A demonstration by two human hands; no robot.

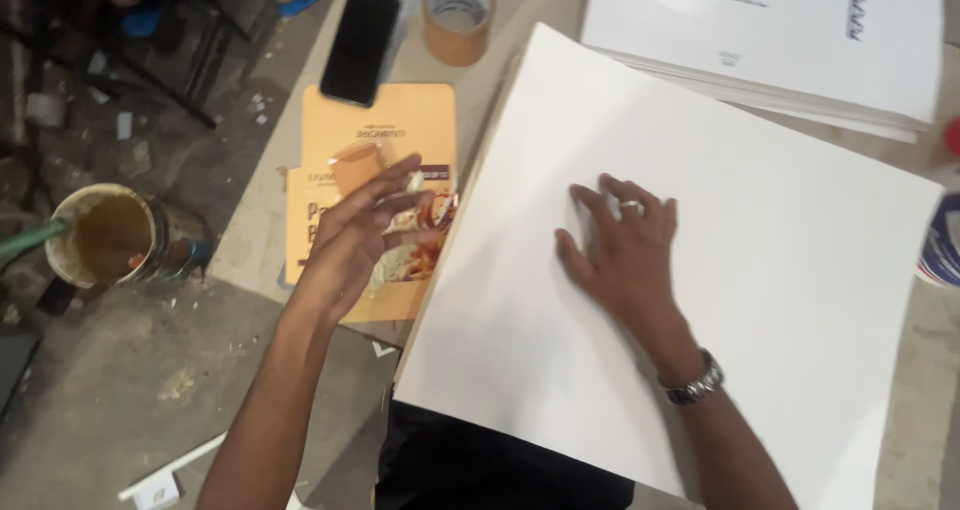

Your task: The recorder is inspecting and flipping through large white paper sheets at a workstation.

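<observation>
A large blank white sheet (760, 300) lies tilted across the work surface in front of me. My right hand (622, 245) rests flat on its middle, fingers spread, a ring on one finger and a watch on the wrist. My left hand (365, 232) hovers open just left of the sheet's edge, blurred, above a flattened orange printed carton (345, 135) with a food picture on it. Neither hand holds anything.
A black phone (359, 45) and a roll of brown tape (458, 15) lie at the top. A stack of printed white sheets (800, 40) sits at the top right. A tin of brown glue (105, 235) stands on the littered floor at the left.
</observation>
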